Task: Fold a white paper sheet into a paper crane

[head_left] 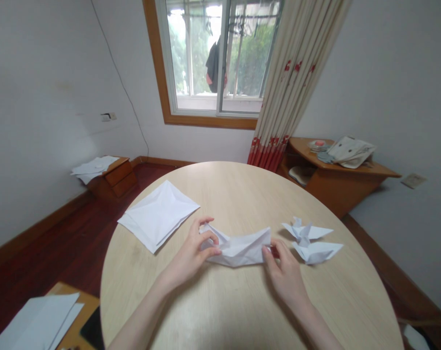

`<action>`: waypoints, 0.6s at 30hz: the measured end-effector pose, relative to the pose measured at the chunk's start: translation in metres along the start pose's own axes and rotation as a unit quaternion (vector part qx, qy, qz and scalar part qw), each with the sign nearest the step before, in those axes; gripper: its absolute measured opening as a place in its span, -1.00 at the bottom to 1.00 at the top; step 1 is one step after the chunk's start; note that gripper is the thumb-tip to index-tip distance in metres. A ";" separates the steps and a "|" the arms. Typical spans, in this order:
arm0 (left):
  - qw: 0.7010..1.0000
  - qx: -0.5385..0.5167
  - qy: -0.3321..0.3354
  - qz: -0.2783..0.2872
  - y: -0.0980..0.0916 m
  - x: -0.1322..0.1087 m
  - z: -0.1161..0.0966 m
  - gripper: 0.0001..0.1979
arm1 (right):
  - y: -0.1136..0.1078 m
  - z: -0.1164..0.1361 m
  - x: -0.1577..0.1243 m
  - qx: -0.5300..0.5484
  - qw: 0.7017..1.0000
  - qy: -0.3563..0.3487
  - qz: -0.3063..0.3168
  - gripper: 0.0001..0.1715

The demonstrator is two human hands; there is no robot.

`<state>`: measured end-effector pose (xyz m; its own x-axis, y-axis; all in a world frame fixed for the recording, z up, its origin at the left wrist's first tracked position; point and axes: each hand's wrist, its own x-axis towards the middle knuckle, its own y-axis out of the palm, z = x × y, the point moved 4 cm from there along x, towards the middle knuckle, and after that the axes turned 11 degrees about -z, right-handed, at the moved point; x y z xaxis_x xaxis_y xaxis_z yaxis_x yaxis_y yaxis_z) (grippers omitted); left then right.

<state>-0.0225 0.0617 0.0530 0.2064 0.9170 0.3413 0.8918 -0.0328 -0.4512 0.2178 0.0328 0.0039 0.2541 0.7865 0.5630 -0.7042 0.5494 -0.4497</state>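
A creased, partly folded sheet of white paper (238, 247) is held between my two hands, just over the middle of the round table (220, 301). My left hand (196, 248) pinches its left end, thumb in front and fingers curled over the top. At the other end, my right hand (284, 267) grips the edge between thumb and fingers. The paper sags into a shallow trough between them. To the right of my right hand sit two folded paper cranes (317, 250), close together. Left of my left hand lies a small stack of creased square paper sheets (162, 214).
A low cabinet with drawers (120, 177) and papers on top stands back left. A corner desk (351, 187) holds a cloth bag (353, 150). At lower left, more white sheets (38, 321) lie on a wooden surface beside the table. A curtain (296, 73) hangs by the window.
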 end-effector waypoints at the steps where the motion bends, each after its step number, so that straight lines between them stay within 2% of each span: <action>1: 1.000 0.014 0.014 0.010 0.000 -0.001 -0.001 -0.95 | 0.000 0.000 0.000 0.000 1.000 -0.003 0.000 -0.77; 5: 0.995 0.073 0.057 0.045 0.003 -0.003 -0.003 -0.87 | 0.000 0.004 0.000 0.001 1.000 -0.021 -0.008 -0.76; 9: 0.985 0.132 0.098 0.052 0.006 -0.006 -0.005 -0.76 | 0.001 0.009 -0.001 0.001 0.999 -0.033 -0.003 -0.77; 13: 0.977 0.161 0.128 0.059 0.009 -0.008 -0.012 -0.82 | 0.001 0.012 -0.001 0.008 0.999 -0.039 -0.002 -0.76; 15: 0.977 0.165 0.121 0.058 0.009 -0.008 -0.016 -0.88 | 0.001 0.013 -0.001 0.016 0.999 -0.044 -0.003 -0.76; 18: 0.977 0.179 0.106 0.040 0.007 -0.007 -0.019 -0.87 | 0.001 0.018 -0.002 0.032 0.997 -0.066 -0.002 -0.78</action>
<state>-0.0102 0.0476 0.0637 0.3819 0.8135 0.4387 0.6797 0.0745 -0.7297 0.2049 0.0270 0.0144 0.1711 0.7376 0.6532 -0.7446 0.5309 -0.4046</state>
